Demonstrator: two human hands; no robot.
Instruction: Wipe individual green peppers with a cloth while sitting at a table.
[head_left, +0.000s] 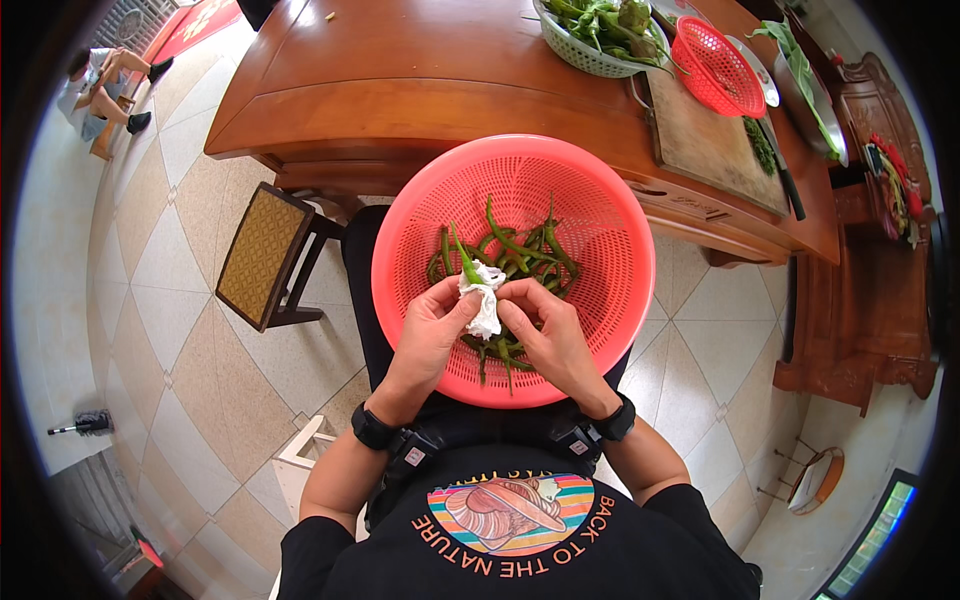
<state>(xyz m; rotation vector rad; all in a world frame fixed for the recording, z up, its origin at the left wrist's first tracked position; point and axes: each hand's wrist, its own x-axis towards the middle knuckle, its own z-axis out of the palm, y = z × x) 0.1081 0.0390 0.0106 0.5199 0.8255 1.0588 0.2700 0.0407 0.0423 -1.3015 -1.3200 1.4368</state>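
Note:
My left hand (433, 330) grips a green chili pepper (466, 259) wrapped partly in a crumpled white tissue (485, 319), its pointed end sticking up past the fingers. My right hand (546, 330) pinches the right side of the same tissue between thumb and forefinger. Both hands are over a large pink plastic colander (405, 180) resting on my lap. More long green peppers (525, 251) lie in a loose heap inside it, some of them showing below the tissue between my wrists.
Beyond the colander stands a wooden table (360, 105) with a basket of green peppers (600, 64), a red basket (716, 67), a cutting board (697, 150) and a black-handled knife (789, 180). A stool (266, 255) stands at left; a seated person (101, 90) is farther off.

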